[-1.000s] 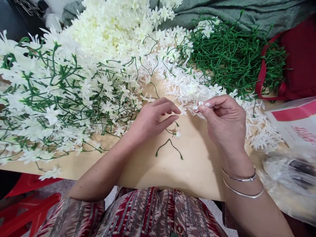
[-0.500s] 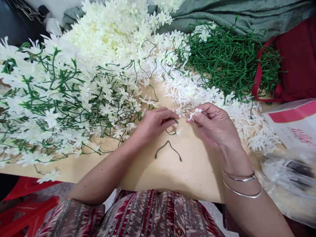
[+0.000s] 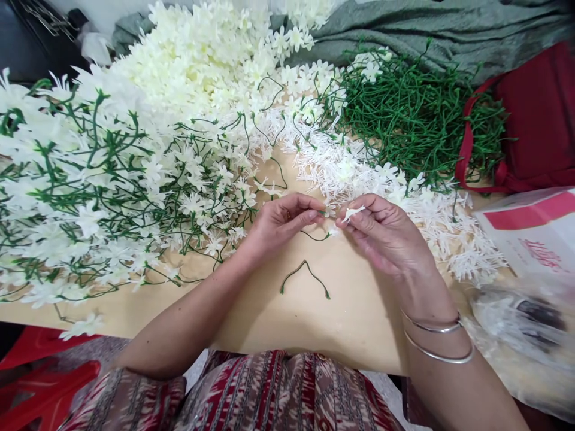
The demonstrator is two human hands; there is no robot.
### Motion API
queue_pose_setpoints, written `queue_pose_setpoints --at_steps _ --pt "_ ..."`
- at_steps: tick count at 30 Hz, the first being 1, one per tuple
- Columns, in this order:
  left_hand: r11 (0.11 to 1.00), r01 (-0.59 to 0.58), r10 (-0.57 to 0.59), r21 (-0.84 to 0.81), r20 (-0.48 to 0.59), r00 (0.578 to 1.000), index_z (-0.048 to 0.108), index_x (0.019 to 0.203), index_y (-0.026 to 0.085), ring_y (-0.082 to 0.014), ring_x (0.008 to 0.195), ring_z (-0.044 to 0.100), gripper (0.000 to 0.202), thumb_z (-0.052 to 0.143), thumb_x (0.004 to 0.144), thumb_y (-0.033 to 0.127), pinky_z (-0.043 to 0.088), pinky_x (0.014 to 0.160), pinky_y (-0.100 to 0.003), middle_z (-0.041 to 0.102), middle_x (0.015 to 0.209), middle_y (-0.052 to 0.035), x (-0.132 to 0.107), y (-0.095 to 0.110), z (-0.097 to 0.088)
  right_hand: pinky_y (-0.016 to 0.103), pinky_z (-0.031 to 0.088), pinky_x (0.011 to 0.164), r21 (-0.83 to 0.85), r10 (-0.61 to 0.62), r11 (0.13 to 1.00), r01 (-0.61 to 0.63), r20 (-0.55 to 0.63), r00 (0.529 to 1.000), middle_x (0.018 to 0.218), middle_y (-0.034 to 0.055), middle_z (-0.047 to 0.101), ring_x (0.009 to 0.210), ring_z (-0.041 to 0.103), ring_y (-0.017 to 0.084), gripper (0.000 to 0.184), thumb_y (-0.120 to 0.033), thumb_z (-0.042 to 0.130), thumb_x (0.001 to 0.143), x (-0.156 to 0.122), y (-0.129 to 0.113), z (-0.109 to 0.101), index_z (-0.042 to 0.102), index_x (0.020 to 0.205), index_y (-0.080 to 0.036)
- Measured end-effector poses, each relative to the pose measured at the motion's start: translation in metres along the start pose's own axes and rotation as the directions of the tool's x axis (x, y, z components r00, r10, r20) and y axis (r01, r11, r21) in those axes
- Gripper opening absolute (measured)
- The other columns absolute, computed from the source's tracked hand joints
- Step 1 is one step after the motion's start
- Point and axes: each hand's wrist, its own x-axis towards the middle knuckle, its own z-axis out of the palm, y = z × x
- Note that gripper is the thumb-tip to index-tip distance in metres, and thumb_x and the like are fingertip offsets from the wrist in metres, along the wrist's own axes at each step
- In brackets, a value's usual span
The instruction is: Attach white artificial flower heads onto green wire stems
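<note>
Between thumb and forefinger my left hand (image 3: pixel 285 222) pinches a thin green plastic stem (image 3: pixel 314 237), whose lower branch hangs below the fingers with a bit of white at its tip. My right hand (image 3: pixel 386 233) is closed on a small white artificial flower (image 3: pixel 354 212), its petals showing between thumb and fingers. The fingertips of both hands are close together, with a narrow gap between them. On the table in front of them lies a bent green stem (image 3: pixel 305 263), bare at both ends.
Finished-looking white flowers on green stems (image 3: pixel 112 179) heap up at left. Loose white petals (image 3: pixel 202 54) pile behind, with white stamen pieces (image 3: pixel 332 161) in the middle. Green stems (image 3: pixel 404 114) lie beside a red bag (image 3: pixel 534 120). A plastic bag (image 3: pixel 516 335) sits at right.
My left hand has turned slightly, its thumb now straighter along the stem. The flower in my right hand has tilted, its petals seen more bunched. The hands stay close together.
</note>
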Motion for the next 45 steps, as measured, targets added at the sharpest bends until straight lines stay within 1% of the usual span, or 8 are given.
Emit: queue_pose_setpoints --at_steps 4,9,21,26,31,35,40,45 --pt "1.0 -0.006 0.004 -0.027 -0.081 0.997 0.079 0.107 0.02 -0.017 0.087 0.081 0.034 0.089 0.086 0.045 0.068 0.085 -0.031 0.084 0.098 -0.0056 -0.001 0.001 0.001 0.032 0.064 0.07 -0.043 -0.061 0.997 0.062 0.027 0.998 0.076 -0.0028 0.077 0.067 0.073 0.015 0.033 -0.049 0.098 0.069 0.0 0.0 -0.002 0.075 0.082 -0.028" --pt "0.999 -0.049 0.051 0.025 -0.098 0.994 0.08 0.097 0.02 -0.0141 0.079 0.077 0.031 0.087 0.087 0.048 0.065 0.078 -0.028 0.081 0.089 -0.0035 -0.003 0.006 0.008 0.028 0.061 0.061 -0.117 -0.12 0.986 0.121 0.014 0.993 0.076 -0.0021 0.076 0.063 0.07 0.014 0.034 -0.048 0.098 0.069 0.0 0.001 -0.002 0.074 0.079 -0.027" --pt "0.977 -0.082 0.109 0.196 -0.131 0.985 0.082 0.098 0.022 -0.0143 0.08 0.07 0.028 0.084 0.09 0.049 0.06 0.073 -0.028 0.079 0.094 -0.0059 -0.009 0.01 0.013 0.025 0.053 0.049 -0.145 -0.042 0.988 0.049 0.053 0.998 0.069 -0.0027 0.074 0.052 0.064 0.011 0.03 -0.047 0.096 0.071 -0.001 0.0 0.001 0.076 0.075 -0.025" --pt "0.962 -0.1 0.125 0.255 -0.087 0.988 0.081 0.096 0.022 -0.0144 0.078 0.07 0.024 0.081 0.093 0.046 0.059 0.072 -0.029 0.078 0.089 -0.0054 -0.01 0.013 0.013 0.026 0.053 0.05 -0.129 -0.007 0.991 0.018 0.086 0.996 0.07 -0.0028 0.074 0.052 0.063 0.011 0.029 -0.047 0.096 0.073 -0.001 0.0 -0.003 0.076 0.077 -0.026" --pt "0.943 -0.141 0.181 0.302 -0.107 0.978 0.08 0.096 0.022 -0.0141 0.079 0.069 0.017 0.08 0.095 0.039 0.058 0.073 -0.029 0.079 0.091 -0.005 -0.01 0.018 0.013 0.026 0.055 0.055 -0.092 0.077 0.994 -0.067 0.113 0.991 0.07 -0.0029 0.07 0.054 0.061 0.01 0.03 -0.044 0.097 0.073 -0.003 -0.006 -0.005 0.076 0.081 -0.024" --pt "0.933 -0.139 0.167 0.331 -0.056 0.984 0.08 0.095 0.02 -0.013 0.078 0.069 0.012 0.079 0.095 0.032 0.057 0.075 -0.028 0.078 0.089 -0.0048 -0.01 0.022 0.014 0.026 0.054 0.056 -0.068 0.15 0.988 -0.142 0.118 0.982 0.066 -0.0031 0.068 0.054 0.06 0.01 0.032 -0.045 0.098 0.07 -0.005 -0.01 -0.001 0.076 0.08 -0.024" --pt "0.937 -0.146 0.165 0.319 -0.034 0.986 0.08 0.095 0.019 -0.0131 0.076 0.067 0.013 0.078 0.095 0.032 0.057 0.074 -0.027 0.078 0.089 -0.0054 -0.01 0.023 0.014 0.024 0.05 0.051 -0.036 0.153 0.988 -0.15 0.081 0.985 0.06 -0.0039 0.066 0.051 0.059 0.01 0.035 -0.043 0.101 0.065 -0.005 -0.011 0.001 0.074 0.075 -0.024" --pt "0.933 -0.144 0.172 0.33 -0.056 0.984 0.08 0.093 0.019 -0.0133 0.075 0.066 0.016 0.077 0.095 0.034 0.055 0.072 -0.027 0.076 0.086 -0.0051 -0.01 0.021 0.013 0.024 0.05 0.052 -0.013 0.15 0.989 -0.15 0.085 0.985 0.064 -0.0039 0.069 0.052 0.059 0.009 0.035 -0.041 0.101 0.067 -0.006 -0.012 -0.001 0.071 0.076 -0.023"
